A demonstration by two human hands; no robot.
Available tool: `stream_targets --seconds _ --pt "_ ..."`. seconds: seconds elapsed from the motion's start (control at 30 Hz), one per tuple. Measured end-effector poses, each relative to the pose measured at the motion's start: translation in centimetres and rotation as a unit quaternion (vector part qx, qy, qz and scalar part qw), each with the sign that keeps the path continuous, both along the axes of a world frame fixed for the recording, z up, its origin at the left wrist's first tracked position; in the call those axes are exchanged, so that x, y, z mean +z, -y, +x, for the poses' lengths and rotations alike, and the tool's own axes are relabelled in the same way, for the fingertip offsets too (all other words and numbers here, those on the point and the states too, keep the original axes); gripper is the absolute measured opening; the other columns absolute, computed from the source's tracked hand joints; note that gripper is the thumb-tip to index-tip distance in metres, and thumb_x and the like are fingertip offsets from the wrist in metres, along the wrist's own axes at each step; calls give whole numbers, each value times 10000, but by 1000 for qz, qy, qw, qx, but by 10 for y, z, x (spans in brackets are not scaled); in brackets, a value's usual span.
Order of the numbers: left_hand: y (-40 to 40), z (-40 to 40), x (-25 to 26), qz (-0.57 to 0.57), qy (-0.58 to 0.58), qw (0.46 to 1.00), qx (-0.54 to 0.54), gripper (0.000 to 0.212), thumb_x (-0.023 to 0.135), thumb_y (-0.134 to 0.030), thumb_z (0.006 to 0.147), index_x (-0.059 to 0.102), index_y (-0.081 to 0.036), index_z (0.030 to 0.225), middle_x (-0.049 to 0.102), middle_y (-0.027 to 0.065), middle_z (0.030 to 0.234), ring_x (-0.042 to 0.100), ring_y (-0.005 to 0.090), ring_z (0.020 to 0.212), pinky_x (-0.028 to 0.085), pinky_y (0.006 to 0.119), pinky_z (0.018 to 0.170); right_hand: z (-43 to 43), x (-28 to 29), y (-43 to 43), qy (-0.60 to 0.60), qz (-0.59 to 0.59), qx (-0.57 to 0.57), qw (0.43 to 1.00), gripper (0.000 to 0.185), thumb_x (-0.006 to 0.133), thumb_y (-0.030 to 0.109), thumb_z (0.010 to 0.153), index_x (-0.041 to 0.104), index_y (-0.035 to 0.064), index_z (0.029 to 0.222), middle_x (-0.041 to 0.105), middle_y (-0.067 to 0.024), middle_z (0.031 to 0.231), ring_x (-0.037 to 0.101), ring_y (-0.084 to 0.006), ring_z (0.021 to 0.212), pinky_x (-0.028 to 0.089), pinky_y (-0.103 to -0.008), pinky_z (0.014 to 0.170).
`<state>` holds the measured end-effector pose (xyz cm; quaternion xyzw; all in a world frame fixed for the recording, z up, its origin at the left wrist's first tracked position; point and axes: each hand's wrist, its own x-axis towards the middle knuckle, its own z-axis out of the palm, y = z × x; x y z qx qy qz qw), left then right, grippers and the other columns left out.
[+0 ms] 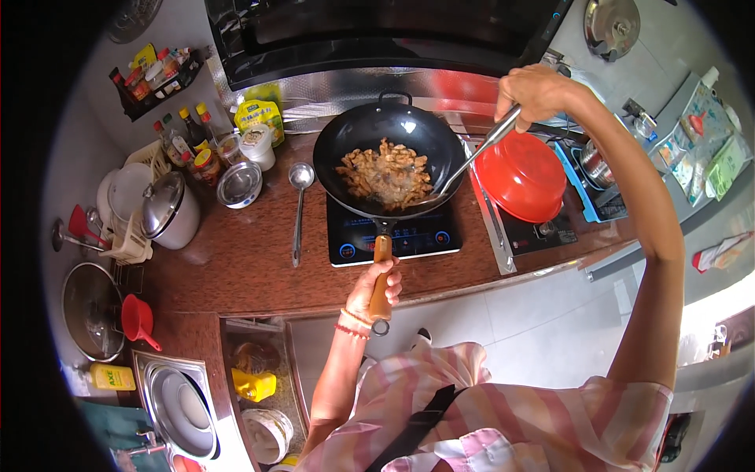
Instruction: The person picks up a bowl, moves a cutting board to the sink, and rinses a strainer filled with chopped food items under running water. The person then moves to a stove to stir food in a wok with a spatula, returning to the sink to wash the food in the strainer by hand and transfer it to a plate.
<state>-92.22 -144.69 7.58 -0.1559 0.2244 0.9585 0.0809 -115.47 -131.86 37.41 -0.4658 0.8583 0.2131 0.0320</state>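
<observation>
A black wok (348,133) sits on an induction cooktop (354,239) whose panel is lit. Browned pieces of food (386,171), perhaps meat, lie in its middle with some steam or bubbling liquid among them. My left hand (377,286) grips the wok's wooden handle (382,253). Up at the right, my right hand (531,97) holds the metal handle of a wok spatula (495,134). The spatula's blade rests inside the wok at its near right side, touching the edge of the food.
Right of the wok, an upturned red basin (519,177) covers part of a gas stove (545,233). A ladle (299,206) lies to the left, near seasoning jars (206,165) and a lidded pot (171,209). A sink (180,407) is at lower left; a range hood (377,53) hangs behind.
</observation>
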Motion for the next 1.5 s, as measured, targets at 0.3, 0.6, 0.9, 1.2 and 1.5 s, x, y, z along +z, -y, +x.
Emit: stream_targets --seconds 0.3,0.6,0.9,1.2,1.5 --pt "-1 0 -12 1 -12 1000 -10 222 559 -234 815 488 -93 971 438 -11 631 390 91 472 335 233 431 22 -60 8 -43 53 165 984 178 645 136 655 665 169 829 610 -69 717 600 -234 718 458 -375 616" --pt "-11 -5 -14 -6 1 1000 -16 206 546 -235 820 473 -102 959 433 -11 628 394 95 475 334 235 432 96 -220 -2 -267 -33 90 959 101 543 72 687 635 37 704 559 -83 759 584 -153 642 442 -251 407" --pt "-15 -7 -10 -2 0 1000 12 216 576 -235 811 505 -105 968 410 -29 611 378 69 475 322 205 421 35 -220 35 -166 -97 11 981 201 497 64 752 585 -17 913 623 -90 781 620 -159 671 502 -270 509" --pt "-17 -4 -14 -2 -3 1000 13 239 563 -232 813 489 -97 996 436 -7 635 392 94 478 332 228 431 7 -158 -46 40 -273 -218 936 213 584 228 776 647 133 956 630 -124 921 598 -284 888 469 -407 783" --pt "-15 -6 -16 0 -7 1000 12 241 547 -228 816 477 -82 994 454 11 637 405 111 465 352 253 431 -10 -161 -84 -11 -334 -219 917 269 571 256 769 635 176 1018 617 -107 967 568 -270 946 435 -395 838"
